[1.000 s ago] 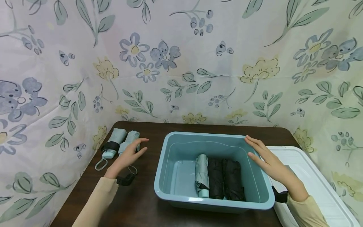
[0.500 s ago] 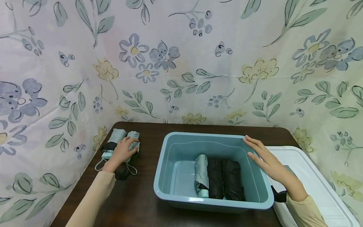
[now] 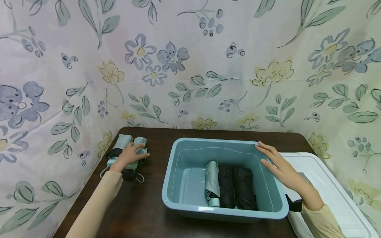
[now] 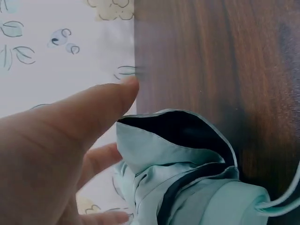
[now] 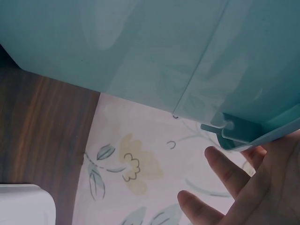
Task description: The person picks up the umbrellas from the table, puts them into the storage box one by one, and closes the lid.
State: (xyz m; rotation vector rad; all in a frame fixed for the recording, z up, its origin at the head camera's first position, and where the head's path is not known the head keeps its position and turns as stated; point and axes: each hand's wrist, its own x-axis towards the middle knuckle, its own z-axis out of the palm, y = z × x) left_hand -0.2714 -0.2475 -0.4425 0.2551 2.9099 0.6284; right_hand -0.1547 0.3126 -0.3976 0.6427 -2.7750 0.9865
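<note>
here, the inner pale umbrella (image 3: 140, 141) lies beneath the left hand (image 3: 128, 157), well to the left of the right hand (image 3: 281, 170).
from the left, the outer pale umbrella (image 3: 123, 141) lies just beside it on the dark table (image 3: 157, 185), both long axes slanting away and rightward, the inner one's handle (image 4: 236, 201) at the near end. the left hand is unclosed, thumb straight and off the fabric; whether its fingertips press, i cannot tell. next comes the blue bin (image 3: 225, 214), holding a third pale umbrella (image 3: 212, 178) and two black bundles (image 3: 244, 188) side by side, nearly straight front to back. the right hand rests on the bin's right rim, fingers straight, gripping nothing; beyond it lies a white panel (image 3: 339, 198).
</note>
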